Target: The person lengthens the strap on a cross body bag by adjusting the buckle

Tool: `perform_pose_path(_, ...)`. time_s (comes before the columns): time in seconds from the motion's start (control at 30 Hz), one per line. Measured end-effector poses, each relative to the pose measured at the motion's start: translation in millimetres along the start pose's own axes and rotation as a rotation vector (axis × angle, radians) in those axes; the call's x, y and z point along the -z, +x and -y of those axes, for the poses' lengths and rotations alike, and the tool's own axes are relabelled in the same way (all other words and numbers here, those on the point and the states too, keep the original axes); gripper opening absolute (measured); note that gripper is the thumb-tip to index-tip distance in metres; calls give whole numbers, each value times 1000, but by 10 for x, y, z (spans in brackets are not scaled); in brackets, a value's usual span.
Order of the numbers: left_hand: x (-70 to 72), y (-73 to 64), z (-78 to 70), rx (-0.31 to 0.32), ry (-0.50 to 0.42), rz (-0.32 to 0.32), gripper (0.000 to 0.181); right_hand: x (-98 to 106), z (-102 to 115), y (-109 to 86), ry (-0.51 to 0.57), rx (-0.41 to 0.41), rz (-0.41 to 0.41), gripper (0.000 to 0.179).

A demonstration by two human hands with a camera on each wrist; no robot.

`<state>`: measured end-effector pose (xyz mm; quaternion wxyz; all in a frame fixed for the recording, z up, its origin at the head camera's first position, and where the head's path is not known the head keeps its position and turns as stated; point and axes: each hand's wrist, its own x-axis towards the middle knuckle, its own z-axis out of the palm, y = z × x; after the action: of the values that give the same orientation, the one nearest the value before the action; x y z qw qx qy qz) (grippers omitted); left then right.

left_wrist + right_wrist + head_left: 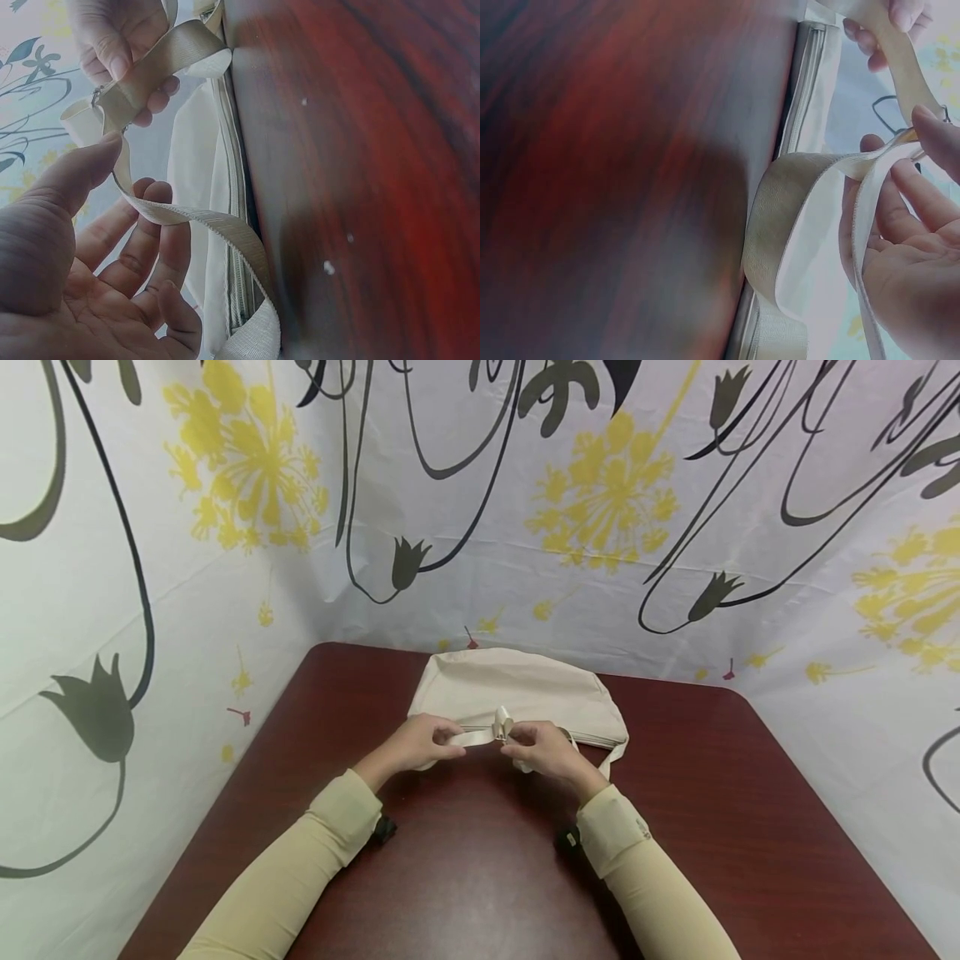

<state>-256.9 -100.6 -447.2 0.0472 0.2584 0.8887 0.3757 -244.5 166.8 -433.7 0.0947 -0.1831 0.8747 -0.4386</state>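
Observation:
A cream fabric bag [517, 689] lies on the table with its zipper [234, 277] along the near side. Its webbing strap [472, 739] is lifted in front of it. My left hand [423, 743] pinches the strap between thumb and fingers, left of a small metal buckle [501, 727]. On the buckle's other side, my right hand [551, 750] grips the strap close to the metal. A loop of strap [780, 217] hangs below the right hand, seen in the right wrist view. The left wrist view shows another length of strap [251, 255] curving down from the left fingers.
The dark red wooden table [465, 877] spreads around the bag and under both forearms. A white curtain [480, 543] with printed flowers hangs behind the table and on both sides. Dark wrist devices [570, 839] sit under the beige sleeves.

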Motion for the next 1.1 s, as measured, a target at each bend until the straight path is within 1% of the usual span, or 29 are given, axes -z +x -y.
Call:
perform_pose_path(0.07,0,3,1,-4,-1,1,28,1,2,-3,1,-7,-3,6)
perform_pose_path(0.2,-2,9,6,-3,-2,-3,28,-3,-1,2,51,-20,3,4)
perform_pose_path(0.27,-3,12,6,0,-3,-3,28,0,-1,3,59,-17,6,4)
perform_pose_path(0.47,10,4,2,10,-12,3,30,17,-21,4,16,3,1,10)
perform_pose_path(0.57,17,-1,1,10,-18,4,32,25,-37,4,14,-6,-4,11)
perform_pose_path(0.7,17,6,5,14,-22,3,31,33,-39,-2,18,-16,-14,9)
perform_pose_path(0.9,3,10,21,17,-33,4,30,32,-30,-5,13,-14,-16,10)
perform_pose_path(1.1,0,10,37,12,-47,7,29,35,-30,-5,-15,-6,-26,15)
